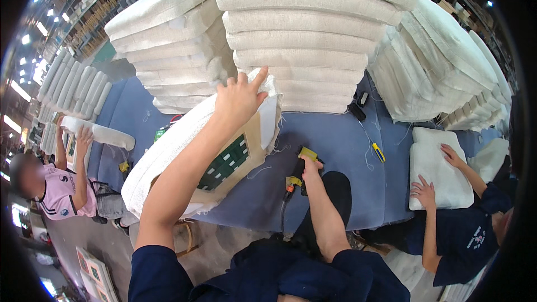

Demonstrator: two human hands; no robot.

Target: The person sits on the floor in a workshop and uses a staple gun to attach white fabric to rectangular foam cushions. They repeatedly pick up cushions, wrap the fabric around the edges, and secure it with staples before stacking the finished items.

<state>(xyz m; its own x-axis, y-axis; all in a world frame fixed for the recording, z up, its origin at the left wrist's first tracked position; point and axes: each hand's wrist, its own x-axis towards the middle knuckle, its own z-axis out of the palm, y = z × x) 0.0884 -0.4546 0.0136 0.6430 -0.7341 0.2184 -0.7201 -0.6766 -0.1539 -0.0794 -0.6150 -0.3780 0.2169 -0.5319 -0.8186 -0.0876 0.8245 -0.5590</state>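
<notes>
My left hand (239,98) grips the upper edge of an upholstered seat (168,154), thumb and fingers over its rim. Tilted up on the blue-covered table (338,140), the seat has off-white fabric on its padded side. Its underside shows a pale wooden frame with dark green webbing (225,162) and ragged fabric edges. My right hand (311,169) is closed round a yellow and black staple gun (293,181), held low beside the seat without touching it. A hose (283,212) runs down from the gun.
Tall stacks of off-white seats (302,39) rise at the far side. A yellow-handled tool (378,152) and a black object (357,112) lie right of centre. One person (70,190) handles a cushion at left; another's hands (425,193) press white cushions (439,162) at right.
</notes>
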